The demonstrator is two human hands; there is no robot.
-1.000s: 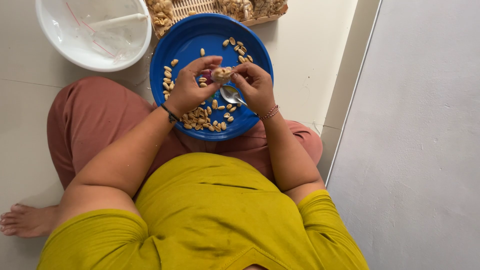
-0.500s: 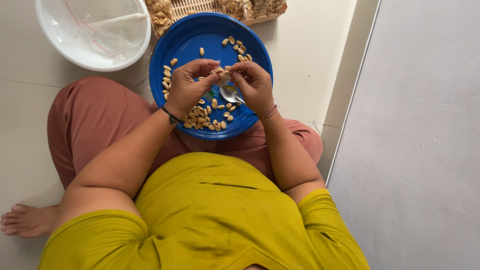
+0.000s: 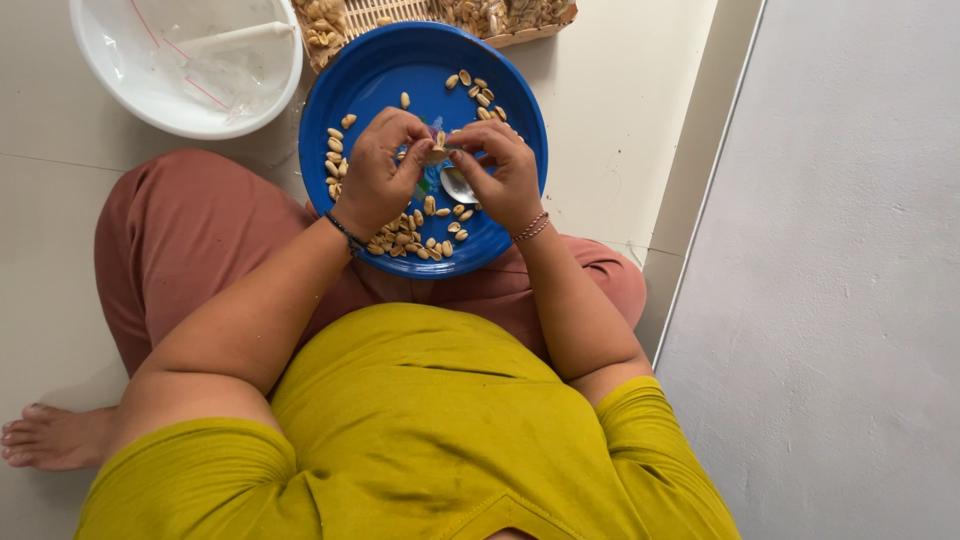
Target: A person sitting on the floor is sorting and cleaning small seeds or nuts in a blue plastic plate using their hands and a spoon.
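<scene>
A round blue plate rests on my lap with several shelled peanuts scattered over it. Both hands hover over its middle. My left hand and my right hand pinch one peanut pod between their fingertips, which meet above the plate. A thin dark band circles my left wrist and a beaded bracelet my right. A metal spoon lies on the plate under my right hand, partly hidden.
A white plastic bowl with a clear plastic bag inside stands on the floor at the upper left. A woven tray of unshelled peanuts lies beyond the plate. A grey wall fills the right side.
My hands have stayed over the plate's middle; the fingers have shifted on the pod, with the fingertips now pressed closer together around it.
</scene>
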